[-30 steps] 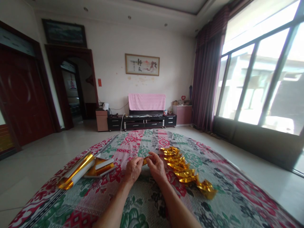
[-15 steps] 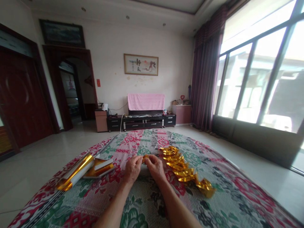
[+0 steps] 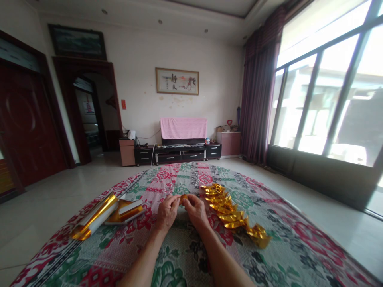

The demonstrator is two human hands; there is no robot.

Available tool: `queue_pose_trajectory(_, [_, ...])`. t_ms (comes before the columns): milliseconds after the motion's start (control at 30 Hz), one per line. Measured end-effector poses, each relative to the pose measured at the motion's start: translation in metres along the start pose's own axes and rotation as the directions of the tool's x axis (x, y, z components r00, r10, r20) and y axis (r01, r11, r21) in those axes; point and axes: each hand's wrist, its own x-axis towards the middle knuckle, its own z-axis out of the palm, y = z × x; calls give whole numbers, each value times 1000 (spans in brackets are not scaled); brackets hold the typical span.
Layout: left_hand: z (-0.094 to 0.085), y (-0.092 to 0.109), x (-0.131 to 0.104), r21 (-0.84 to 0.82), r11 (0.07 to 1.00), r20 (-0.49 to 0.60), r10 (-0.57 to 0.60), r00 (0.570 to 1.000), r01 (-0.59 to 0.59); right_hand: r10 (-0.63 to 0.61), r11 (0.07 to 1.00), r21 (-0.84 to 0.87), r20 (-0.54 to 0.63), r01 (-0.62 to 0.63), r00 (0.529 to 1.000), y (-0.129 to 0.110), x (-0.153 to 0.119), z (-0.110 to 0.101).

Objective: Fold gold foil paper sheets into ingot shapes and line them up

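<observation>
A small piece of gold foil paper is pinched between my left hand and my right hand, above the middle of the table. Fingers of both hands are closed on it, and they hide much of its shape. On the right, a row of folded gold foil pieces runs from the back toward the front. Left of my hands lie a curled stack of gold and white foil sheets and, touching it, more gold sheets.
A flowered cloth covers the round table. Beyond its far edge stands a low black cabinet with a pink towel above it. Tall windows and a purple curtain are on the right.
</observation>
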Motion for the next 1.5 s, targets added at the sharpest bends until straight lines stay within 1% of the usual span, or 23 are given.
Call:
queue_pose_trajectory(333, [2,-1,0,21,1000,15,-7,1000,7,15,1000,-18,10,-15,1000,-1,-1,-1])
queue_pose_trajectory(533, [1,1,-1,23,1000,11,-1,1000,1,-6,1000,-23,7,6,1000,0,0,-1])
queue_pose_trajectory(800, [0,1,0,43,999,17,0,1000,-1,41,999,1,4,-41,999,2,0,-1])
queue_pose_trajectory(1033, [0,3,0,24,1000,6,17,1000,-17,104,994,35,10,-105,994,-5,-1,-1])
queue_pose_trajectory(1233, [0,4,0,12,1000,7,13,1000,-13,79,996,41,39,-81,996,-2,-1,-1])
queue_pose_trajectory(1400, [1,3,0,-3,1000,9,-1,1000,1,63,997,35,30,-64,998,4,1,-1])
queue_pose_trajectory(1500, [1,2,-1,-21,1000,9,-7,1000,7,67,997,29,-22,-66,998,6,1,-2])
